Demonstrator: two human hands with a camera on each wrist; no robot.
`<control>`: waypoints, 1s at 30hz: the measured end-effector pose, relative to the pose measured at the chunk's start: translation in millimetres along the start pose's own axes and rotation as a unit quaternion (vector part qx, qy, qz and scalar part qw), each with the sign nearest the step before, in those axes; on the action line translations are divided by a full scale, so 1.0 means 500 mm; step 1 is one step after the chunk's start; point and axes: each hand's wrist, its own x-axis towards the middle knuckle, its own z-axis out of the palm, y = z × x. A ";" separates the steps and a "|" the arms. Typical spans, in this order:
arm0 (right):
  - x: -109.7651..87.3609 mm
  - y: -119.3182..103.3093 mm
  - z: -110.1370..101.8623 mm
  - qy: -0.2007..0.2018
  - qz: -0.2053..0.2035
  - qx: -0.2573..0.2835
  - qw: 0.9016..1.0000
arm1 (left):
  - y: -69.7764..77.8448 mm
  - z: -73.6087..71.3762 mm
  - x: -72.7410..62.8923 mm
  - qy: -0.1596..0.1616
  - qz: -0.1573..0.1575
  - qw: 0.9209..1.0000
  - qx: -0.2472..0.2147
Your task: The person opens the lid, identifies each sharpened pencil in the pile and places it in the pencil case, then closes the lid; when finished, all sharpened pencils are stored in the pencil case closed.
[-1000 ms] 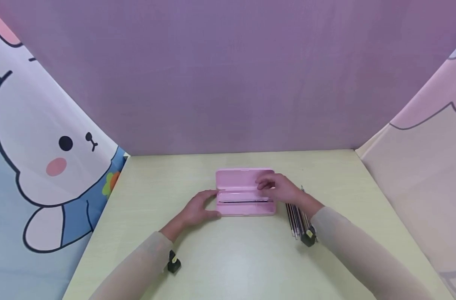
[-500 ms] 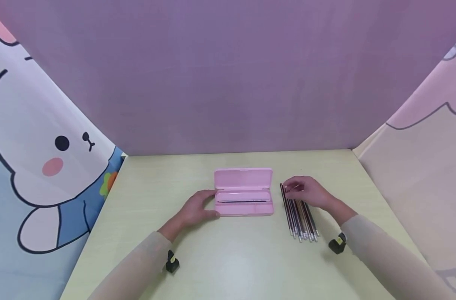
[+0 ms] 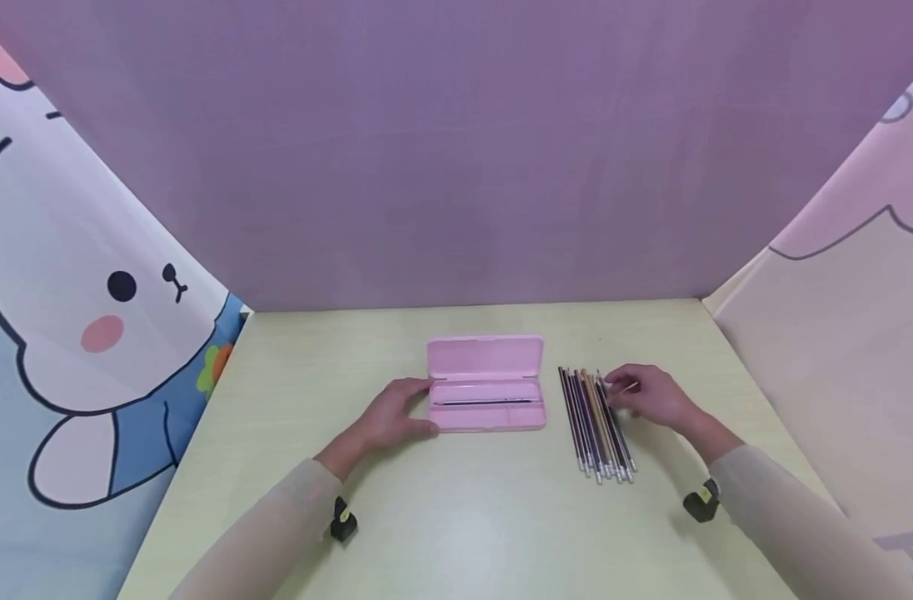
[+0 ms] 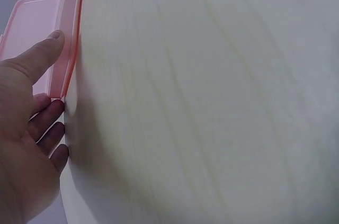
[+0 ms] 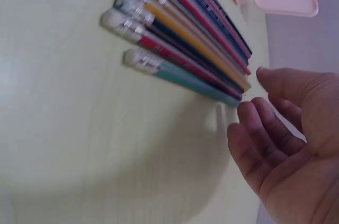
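Observation:
A pink pencil case (image 3: 486,367) lies with its lid up in the middle of the table, a single dark pencil (image 3: 486,402) lying lengthwise in it. My left hand (image 3: 387,417) holds the case by its left end, thumb at the front corner and fingers at the back. To the right of the case, several pencils (image 3: 595,425) lie side by side, their eraser ends toward me. My right hand (image 3: 647,394) is at the far right end of this row, fingers loosely bent and nothing between them. In the right wrist view its fingertips come close to a green pencil (image 5: 185,80).
The pale wooden table (image 3: 471,533) ends at a purple wall (image 3: 471,167) behind. Printed cartoon cloths (image 3: 89,333) hang on both sides. Each sleeve carries a small black wrist camera (image 3: 701,501).
My right hand has moved from over the pencil case to the right, across the pencils to their far right end. My left hand has stayed at the case.

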 end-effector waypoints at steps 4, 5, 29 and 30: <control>-0.004 0.017 0.002 0.007 0.022 -0.024 0.999 | -0.001 0.000 0.001 -0.003 0.000 1.000 0.005; -0.005 0.020 0.003 0.006 0.027 -0.029 0.999 | -0.001 0.000 0.001 -0.005 0.000 1.000 0.005; -0.012 0.067 0.020 0.018 0.049 0.019 0.998 | 0.000 0.003 -0.003 -0.005 0.000 1.000 0.011; -0.012 0.068 0.020 0.018 0.049 0.019 0.998 | 0.001 0.002 -0.004 -0.005 -0.001 1.000 0.011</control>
